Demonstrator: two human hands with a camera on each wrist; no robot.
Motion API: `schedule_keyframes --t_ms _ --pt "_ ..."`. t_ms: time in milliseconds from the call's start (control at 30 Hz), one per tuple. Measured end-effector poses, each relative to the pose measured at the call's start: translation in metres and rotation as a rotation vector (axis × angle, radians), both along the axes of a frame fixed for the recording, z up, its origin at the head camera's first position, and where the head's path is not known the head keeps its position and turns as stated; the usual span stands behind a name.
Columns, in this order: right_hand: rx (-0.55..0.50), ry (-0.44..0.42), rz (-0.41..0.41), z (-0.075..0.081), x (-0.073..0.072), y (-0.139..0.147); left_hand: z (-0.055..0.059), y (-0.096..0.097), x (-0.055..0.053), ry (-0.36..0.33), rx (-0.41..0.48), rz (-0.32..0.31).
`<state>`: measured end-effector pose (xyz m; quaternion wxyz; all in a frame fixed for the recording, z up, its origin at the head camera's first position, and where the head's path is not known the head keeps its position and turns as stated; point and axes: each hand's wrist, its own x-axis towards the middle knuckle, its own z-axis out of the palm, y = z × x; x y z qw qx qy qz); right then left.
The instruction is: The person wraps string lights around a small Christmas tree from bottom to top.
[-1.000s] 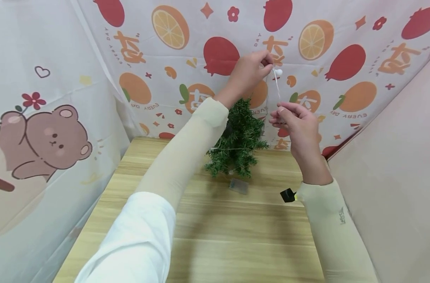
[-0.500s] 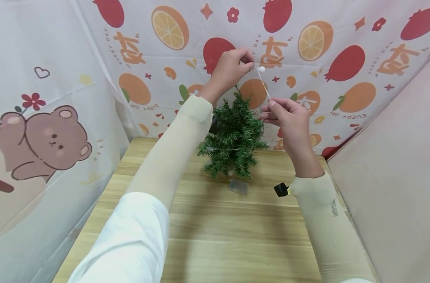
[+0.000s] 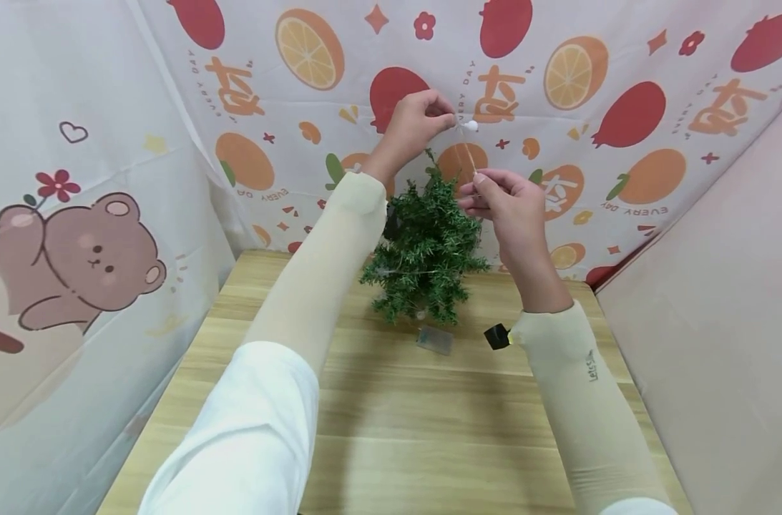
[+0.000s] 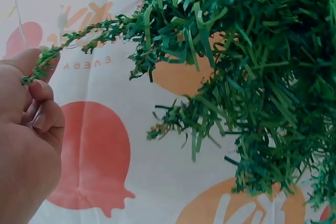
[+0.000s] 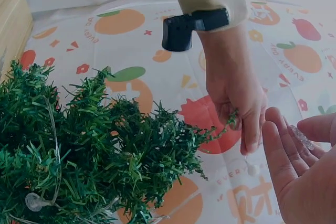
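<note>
A small green artificial Christmas tree (image 3: 429, 250) stands at the back of the table. Above its top my left hand (image 3: 416, 132) pinches thin wire of a string of lights beside a white round bulb (image 3: 471, 126). In the left wrist view, the tree's tip (image 4: 44, 64) overlaps my left fingers. Lower and to the right, my right hand (image 3: 516, 207) holds the strand that runs down from the bulb. The right wrist view has a clear twisted piece (image 5: 302, 138) between its thumb and fingers. More wire with a clear bulb (image 5: 37, 202) lies on the branches.
A flat translucent box (image 3: 434, 340) lies on the wooden table (image 3: 397, 443) in front of the tree. Fruit-printed cloth (image 3: 339, 157) hangs close behind it. A bear-printed cloth (image 3: 101, 250) is at left, a plain pale panel (image 3: 719, 300) at right.
Both hands have moved left together with the strand and bulb, from right of the tree to over its top. The tree's tip has come into sight.
</note>
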<state>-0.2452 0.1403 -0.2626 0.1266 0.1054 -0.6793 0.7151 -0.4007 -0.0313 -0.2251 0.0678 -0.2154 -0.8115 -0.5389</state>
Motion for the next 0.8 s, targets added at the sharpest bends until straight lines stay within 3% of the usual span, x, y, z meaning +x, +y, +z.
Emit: schedule_keyframes --t_ms 433,800 --pt "-0.006 -0.025 0.002 0.003 -0.014 0.003 0.000 -0.007 -0.017 -0.120 0.008 -0.055" --pt "0.030 -0.037 -0.006 0.001 -0.023 -0.004 -0.015 -0.006 -0.009 -0.115 0.157 -0.008"
